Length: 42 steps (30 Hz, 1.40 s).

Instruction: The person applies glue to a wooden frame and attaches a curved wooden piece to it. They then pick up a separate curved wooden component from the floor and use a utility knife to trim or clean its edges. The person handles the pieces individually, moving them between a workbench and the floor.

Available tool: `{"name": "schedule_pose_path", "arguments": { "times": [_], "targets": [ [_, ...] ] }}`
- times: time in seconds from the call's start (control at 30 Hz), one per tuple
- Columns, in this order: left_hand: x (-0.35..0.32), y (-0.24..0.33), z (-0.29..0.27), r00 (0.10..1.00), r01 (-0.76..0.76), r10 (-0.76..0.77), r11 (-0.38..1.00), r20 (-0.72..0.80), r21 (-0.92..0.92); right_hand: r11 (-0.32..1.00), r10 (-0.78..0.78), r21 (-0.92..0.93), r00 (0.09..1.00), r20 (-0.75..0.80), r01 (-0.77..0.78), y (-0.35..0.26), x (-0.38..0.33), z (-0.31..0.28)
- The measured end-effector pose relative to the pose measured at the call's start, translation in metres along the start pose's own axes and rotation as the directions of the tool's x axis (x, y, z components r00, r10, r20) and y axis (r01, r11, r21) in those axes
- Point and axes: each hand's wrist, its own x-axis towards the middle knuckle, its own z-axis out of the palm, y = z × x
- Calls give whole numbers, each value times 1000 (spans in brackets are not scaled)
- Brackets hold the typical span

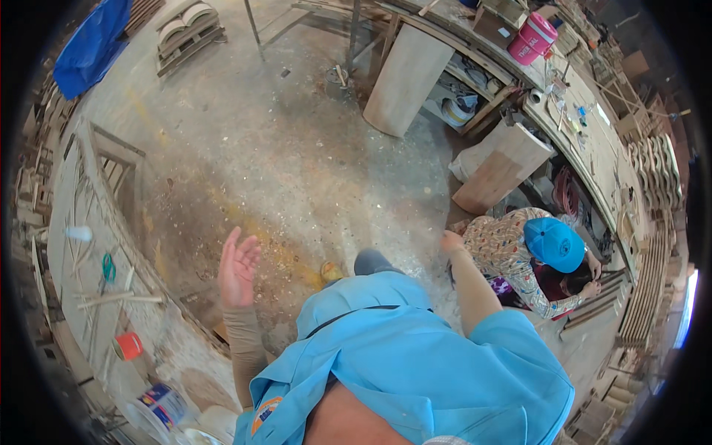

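Head view shows the left hand [239, 268] unclenched and empty, palm visible, near the cluttered table [163, 326]. The right hand [451, 242] is near a co-worker [498, 239] and below a curved board [495, 172]; whether it grasps anything, I cannot tell.

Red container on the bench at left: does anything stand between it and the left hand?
Nothing visible blocks it: only the bench edge lies between the left hand and the red container. The thin wooden strips lie farther forward, off that line.
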Motion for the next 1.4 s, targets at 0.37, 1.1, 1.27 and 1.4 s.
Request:
{"name": "schedule_pose_path", "arguments": {
  "times": [0.37,1.1,1.27,1.4],
  "targets": [
    [267,2,50,969,16,-159,804,189,594,983,-30,148,688,725,-113,27,47,147],
    [712,52,-187,790,391,-596,312,-142,866,941,-81,335,990,113,39,-404,332,-121],
    [921,134,-155,941,-248,-253,-56,227,967,863,129,463,974,186,-203,-405,301,-94],
    [1003,143,-12,907,-381,-249,-147,339,913,751,315,552,931,182,-362,-409,300,-120]
  ]
}}
